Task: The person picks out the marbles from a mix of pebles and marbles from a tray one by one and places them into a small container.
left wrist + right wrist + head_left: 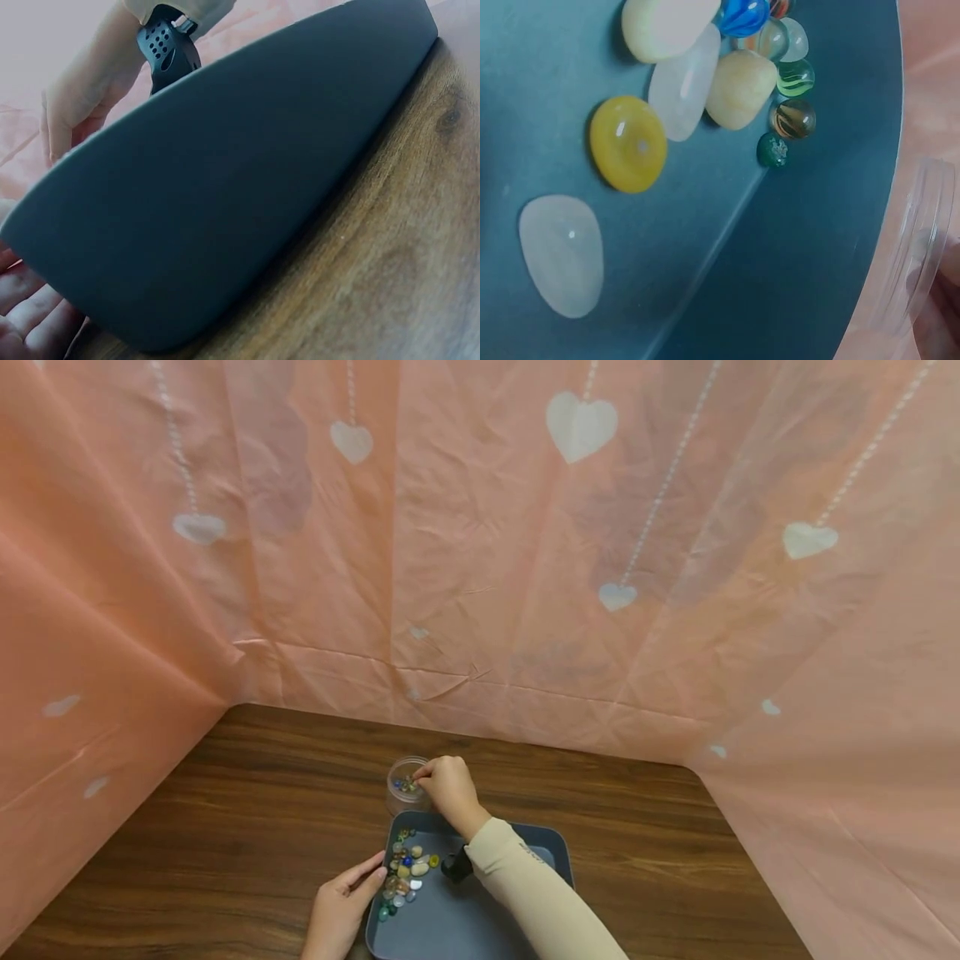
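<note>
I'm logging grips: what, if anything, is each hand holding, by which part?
Left hand: the tray, by its left side. Right hand, at the jar: whether it pinches anything can't be told.

Premises: a fabric-screened tabletop booth; whether it stands in a home, studio or other room cannot be determined. Pink-peach curtain (480, 560) encloses the work surface at the far side and on both flanks, creased and seamed near its lower edge. Its print shows white hearts (582, 428) on dotted strings (672, 472). The surface is a dark brown wood-grain tabletop (225, 810).
</note>
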`<state>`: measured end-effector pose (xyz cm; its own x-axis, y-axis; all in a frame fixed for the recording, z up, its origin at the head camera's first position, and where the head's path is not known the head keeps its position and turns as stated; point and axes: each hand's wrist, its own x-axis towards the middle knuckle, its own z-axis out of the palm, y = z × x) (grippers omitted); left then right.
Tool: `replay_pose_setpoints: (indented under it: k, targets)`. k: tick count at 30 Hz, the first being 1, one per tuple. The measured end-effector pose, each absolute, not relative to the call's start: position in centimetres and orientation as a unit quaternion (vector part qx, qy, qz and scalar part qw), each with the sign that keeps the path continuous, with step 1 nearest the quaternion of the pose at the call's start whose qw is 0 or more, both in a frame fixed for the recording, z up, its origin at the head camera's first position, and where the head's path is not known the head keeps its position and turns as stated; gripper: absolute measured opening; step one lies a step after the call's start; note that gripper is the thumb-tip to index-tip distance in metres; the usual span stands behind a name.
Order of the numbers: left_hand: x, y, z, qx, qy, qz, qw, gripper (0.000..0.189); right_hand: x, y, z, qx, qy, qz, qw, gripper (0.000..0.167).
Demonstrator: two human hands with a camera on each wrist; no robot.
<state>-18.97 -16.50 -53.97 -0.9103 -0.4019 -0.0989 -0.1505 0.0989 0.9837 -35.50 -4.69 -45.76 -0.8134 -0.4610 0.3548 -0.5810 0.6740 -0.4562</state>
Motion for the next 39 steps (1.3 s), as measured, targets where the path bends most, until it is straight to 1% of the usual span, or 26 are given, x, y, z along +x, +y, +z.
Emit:
replay_pose_setpoints:
  k: [3,6,10,13,17,22,27,39]
  targets:
    - [-19.1,-16.5,-53.9,0.195,-0.733,-0.644,0.094,0.041,-35.4,-4.6,-45.8,0.284,-0.898,0.32,0.1,0.004]
    - [-19.1,-16.5,-53.9,0.196,-0.73,-0.647,0.094,0.04,-34.9,-4.0,-45.8,0.267,-0.869,0.408,0.084,0.008]
    - [-19.1,-16.3,-54.1,0.199,-0.729,-0.648,0.093,0.041,-33.4,-2.2,-46.2,0.214,-0.836,0.505,0.025,0.011]
    - [-19.0,-16.3,-54.1,0.202,-0.729,-0.647,0.093,0.041,-32.2,-1.2,-47.1,0.198,-0.838,0.508,-0.028,0.01]
    - [-18.9,-16.3,-54.0,0.204,-0.726,-0.65,0.092,0.042,-31.2,-0.9,-48.4,0.22,-0.844,0.482,-0.08,0.01]
    - [-19.0,-16.5,-53.8,0.204,-0.732,-0.644,0.085,0.044,-30.7,-1.5,-49.5,0.243,-0.838,0.475,-0.115,0.008]
    - [-19.2,-16.6,-53.7,0.213,-0.733,-0.64,0.081,0.044,-30.3,-1.7,-49.5,0.254,-0.841,0.465,-0.111,0.005]
    - [-19.2,-16.6,-53.7,0.214,-0.737,-0.636,0.081,0.043,-29.4,-2.5,-49.7,0.282,-0.873,0.395,-0.047,0.004]
